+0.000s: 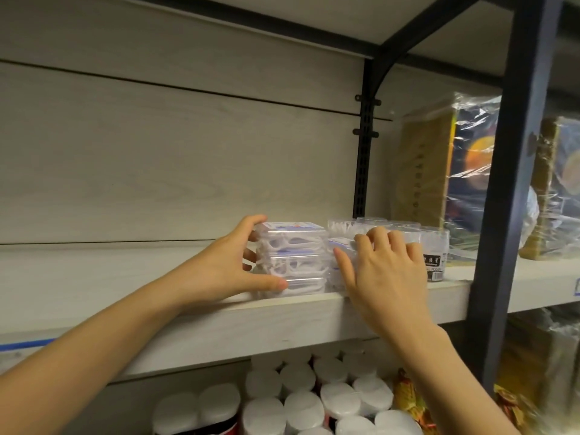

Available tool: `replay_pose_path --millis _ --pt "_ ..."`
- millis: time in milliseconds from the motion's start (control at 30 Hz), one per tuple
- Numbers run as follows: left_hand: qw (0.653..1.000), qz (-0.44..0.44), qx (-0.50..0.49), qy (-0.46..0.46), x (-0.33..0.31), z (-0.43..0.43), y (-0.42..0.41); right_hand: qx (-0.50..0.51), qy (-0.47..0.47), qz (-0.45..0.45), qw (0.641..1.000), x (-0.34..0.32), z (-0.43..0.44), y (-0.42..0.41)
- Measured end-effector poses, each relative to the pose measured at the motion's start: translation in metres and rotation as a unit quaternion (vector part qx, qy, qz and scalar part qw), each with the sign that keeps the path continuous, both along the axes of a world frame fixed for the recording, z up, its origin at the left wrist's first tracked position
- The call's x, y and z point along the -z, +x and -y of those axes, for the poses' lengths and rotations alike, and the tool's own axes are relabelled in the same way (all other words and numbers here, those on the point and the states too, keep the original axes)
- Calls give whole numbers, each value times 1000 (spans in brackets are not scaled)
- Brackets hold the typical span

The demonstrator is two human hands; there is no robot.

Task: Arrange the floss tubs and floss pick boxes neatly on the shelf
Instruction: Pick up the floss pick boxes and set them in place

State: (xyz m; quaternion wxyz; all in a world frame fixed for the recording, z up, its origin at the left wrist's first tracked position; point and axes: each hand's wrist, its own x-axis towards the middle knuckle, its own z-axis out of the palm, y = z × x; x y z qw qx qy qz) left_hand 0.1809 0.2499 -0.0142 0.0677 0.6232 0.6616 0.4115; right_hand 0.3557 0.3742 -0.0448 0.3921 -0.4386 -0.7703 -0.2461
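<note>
Lower centre of the frame, nearest the camera: a lower shelf level holds rows of jars with white lids [326,390], seen from above. Yellow wrapped packets [408,397] sit just right of the jars.

Middle of the frame: the pale wood-grain shelf [219,321] runs left to right, with a strip of blue tape [28,343] on its front edge at the lower left. Both forearms rise from the bottom corners to this level.

The left hand [229,265] grasps the left end of a stack of floss pick boxes [292,259]: thumb low on the front near the shelf edge, fingers curled around the upper rear corner. The stack is three clear boxes high and stands at the front edge of the shelf, centre frame.

The right hand [386,268] lies flat and spread, not clenched, over a second stack of floss pick boxes [340,262] just right of the first; thumb against its front, fingertips on top. Whether the two stacks touch cannot be determined.

Behind and right of that hand stand clear floss tubs [434,249], one bearing a dark label.

Farther right: a dark metal upright [502,215], with film-wrapped packages [455,171] behind it. At the rear, a slotted black bracket rail [364,152] is mounted on the back panel.
</note>
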Motion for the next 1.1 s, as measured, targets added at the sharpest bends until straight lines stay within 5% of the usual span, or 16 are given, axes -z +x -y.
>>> replay_pose_path --millis 200,333,533,1100 --pt "999 15 5 -39 -1 -1 0 -189 -12 -31 981 -19 14 10" --pt "994 83 36 -53 1 -5 -4 -328 -169 60 927 -48 16 13" --pt "991 104 48 -68 1 -3 -6 -350 -280 174 877 -77 12 0" --pt "981 183 66 -15 -2 -3 -8 -298 -341 303 839 -104 -3 -29"
